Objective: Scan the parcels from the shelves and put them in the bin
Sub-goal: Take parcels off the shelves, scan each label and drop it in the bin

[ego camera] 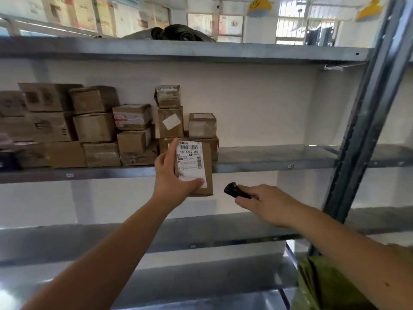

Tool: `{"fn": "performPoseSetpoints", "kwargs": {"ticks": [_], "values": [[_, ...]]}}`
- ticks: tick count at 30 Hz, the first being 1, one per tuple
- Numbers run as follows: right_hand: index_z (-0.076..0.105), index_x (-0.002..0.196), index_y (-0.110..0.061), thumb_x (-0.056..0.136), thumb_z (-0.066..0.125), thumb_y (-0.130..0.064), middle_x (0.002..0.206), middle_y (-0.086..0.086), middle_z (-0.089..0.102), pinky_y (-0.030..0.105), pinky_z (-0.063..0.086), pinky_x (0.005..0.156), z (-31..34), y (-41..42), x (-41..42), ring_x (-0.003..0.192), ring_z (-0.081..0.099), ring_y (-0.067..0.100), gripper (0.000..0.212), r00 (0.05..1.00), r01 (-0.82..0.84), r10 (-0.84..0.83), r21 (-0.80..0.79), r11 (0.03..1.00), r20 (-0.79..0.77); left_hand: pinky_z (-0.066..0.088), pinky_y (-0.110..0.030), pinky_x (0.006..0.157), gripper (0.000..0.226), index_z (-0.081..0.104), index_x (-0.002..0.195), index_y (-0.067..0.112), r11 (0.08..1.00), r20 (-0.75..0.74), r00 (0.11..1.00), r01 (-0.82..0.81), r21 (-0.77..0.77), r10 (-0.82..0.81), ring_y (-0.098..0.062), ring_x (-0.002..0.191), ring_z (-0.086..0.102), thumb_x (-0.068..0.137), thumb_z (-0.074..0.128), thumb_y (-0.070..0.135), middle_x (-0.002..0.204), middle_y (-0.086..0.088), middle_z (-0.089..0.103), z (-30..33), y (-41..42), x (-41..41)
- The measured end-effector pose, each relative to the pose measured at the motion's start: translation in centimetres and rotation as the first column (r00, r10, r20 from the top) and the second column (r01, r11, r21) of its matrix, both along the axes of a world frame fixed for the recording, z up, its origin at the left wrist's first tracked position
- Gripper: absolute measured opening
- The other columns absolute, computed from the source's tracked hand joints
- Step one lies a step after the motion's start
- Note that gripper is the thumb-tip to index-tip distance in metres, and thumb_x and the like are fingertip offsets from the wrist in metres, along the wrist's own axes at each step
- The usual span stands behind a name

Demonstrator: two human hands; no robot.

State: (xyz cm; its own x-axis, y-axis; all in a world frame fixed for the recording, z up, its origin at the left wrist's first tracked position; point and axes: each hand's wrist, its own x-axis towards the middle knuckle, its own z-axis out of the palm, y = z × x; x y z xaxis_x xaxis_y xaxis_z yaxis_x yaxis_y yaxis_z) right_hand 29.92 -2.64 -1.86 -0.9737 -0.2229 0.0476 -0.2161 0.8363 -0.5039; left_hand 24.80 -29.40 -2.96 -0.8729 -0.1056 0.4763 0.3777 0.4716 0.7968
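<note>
Head view: parcel (202, 168) is a small brown carton held upright in the air just in front of the middle shelf (274, 163), its white shipping label (191, 162) facing the camera. Its lower part overlaps the shelf's front edge in the picture; its top sits in front of the lowest cartons behind it.

Left hand (172, 177) grips the parcel: thumb curled under the bottom edge of the label, index finger straight up along the left edge. The parcel's right edge and top are free of the hand.

Right hand (263, 203) is near the parcel's lower right corner but apart from it, fingers curled round a black handheld scanner (237, 190). Scanner head points left toward the parcel, with a clear gap between them.

Stacked cartons (93, 126) fill the left half of the middle shelf, up to three high, rightmost column ending just behind the parcel. Right of that the shelf surface is bare metal out to the upright post (366, 113), which leans across the right side of the picture.

Upper shelf (178, 50) carries a dark bundle (176, 33). Lower shelf (201, 233) runs under both forearms. A green sleeve (324, 285) shows bottom right.
</note>
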Motion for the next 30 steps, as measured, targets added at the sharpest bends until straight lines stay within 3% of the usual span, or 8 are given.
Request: {"fn": "performPoseSetpoints", "kwargs": {"ticks": [3,7,12,16,23,27,30], "values": [[0.046,0.153,-0.043,0.102,0.051,-0.06,0.099,-0.013,0.063,0.03,0.05,0.07,-1.7,-1.0,1.7,0.084,0.063,0.009,0.054,0.999,-0.026,0.025,0.046,0.999,0.028,0.042,-0.03,0.111,0.125,0.02,0.158,0.053,0.998,-0.017,0.999,-0.029,-0.058,0.029,-0.014,0.133,0.039,0.066,0.1,0.023,0.157,0.006,0.023,-2.5,-0.8,1.0],[0.041,0.154,-0.045,0.103,0.049,-0.06,0.109,-0.01,0.065,0.031,0.055,0.077,-3.7,-1.6,4.0,0.086,0.064,0.01,0.055,0.996,-0.065,0.057,0.114,0.991,0.072,0.044,-0.043,0.116,0.125,0.016,0.158,0.052,0.99,0.007,0.997,-0.078,-0.117,0.079,-0.022,0.145,0.033,0.068,0.098,0.026,0.157,0.013,0.018,-5.3,-1.4,2.3],[0.038,0.153,-0.051,0.1,0.047,-0.067,0.12,-0.011,0.066,0.032,0.055,0.087,-6.3,-1.8,5.3,0.093,0.061,0.007,0.057,0.99,-0.13,0.118,0.173,0.976,0.078,0.045,-0.055,0.115,0.125,0.01,0.154,0.06,0.972,0.019,0.992,-0.122,-0.201,0.128,-0.026,0.147,0.029,0.069,0.097,0.03,0.159,0.011,0.016,-7.6,-2.6,3.5],[0.033,0.156,-0.05,0.097,0.045,-0.072,0.131,-0.01,0.065,0.036,0.054,0.093,-8.1,-1.7,5.9,0.103,0.061,0.011,0.064,0.986,-0.149,0.129,0.215,0.965,0.106,0.046,-0.057,0.113,0.125,0.011,0.15,0.065,0.965,0.022,0.989,-0.141,-0.22,0.149,-0.027,0.145,0.03,0.067,0.096,0.03,0.158,0.011,0.017,-8.3,-3.5,3.9],[0.038,0.155,-0.05,0.098,0.048,-0.069,0.131,-0.011,0.065,0.032,0.054,0.091,-9.4,-1.2,7.1,0.103,0.062,0.01,0.061,0.983,-0.161,0.139,0.195,0.967,0.123,0.045,-0.056,0.114,0.122,0.015,0.155,0.059,0.965,0.026,0.987,-0.152,-0.214,0.161,-0.027,0.146,0.029,0.069,0.096,0.03,0.159,0.011,0.015,-9.2,-3.6,4.0],[0.038,0.155,-0.048,0.1,0.048,-0.066,0.125,-0.012,0.062,0.022,0.043,0.067,-9.8,-0.8,7.2,0.087,0.056,0.005,0.06,0.992,-0.101,0.085,0.19,0.977,0.094,0.048,-0.054,0.113,0.123,0.012,0.153,0.061,0.976,0.047,0.992,-0.102,-0.193,0.113,-0.026,0.147,0.03,0.069,0.097,0.03,0.158,0.013,0.016,-10.2,-2.9,4.0],[0.04,0.154,-0.046,0.1,0.048,-0.066,0.12,-0.012,0.063,0.023,0.046,0.071,-10.4,-0.1,7.4,0.089,0.058,0.005,0.058,0.995,-0.058,0.045,0.15,0.987,0.093,0.05,-0.048,0.111,0.125,0.012,0.153,0.062,0.987,0.077,0.995,-0.054,-0.154,0.066,-0.024,0.146,0.032,0.069,0.098,0.028,0.158,0.014,0.015,-11.3,-1.4,4.1]]}}
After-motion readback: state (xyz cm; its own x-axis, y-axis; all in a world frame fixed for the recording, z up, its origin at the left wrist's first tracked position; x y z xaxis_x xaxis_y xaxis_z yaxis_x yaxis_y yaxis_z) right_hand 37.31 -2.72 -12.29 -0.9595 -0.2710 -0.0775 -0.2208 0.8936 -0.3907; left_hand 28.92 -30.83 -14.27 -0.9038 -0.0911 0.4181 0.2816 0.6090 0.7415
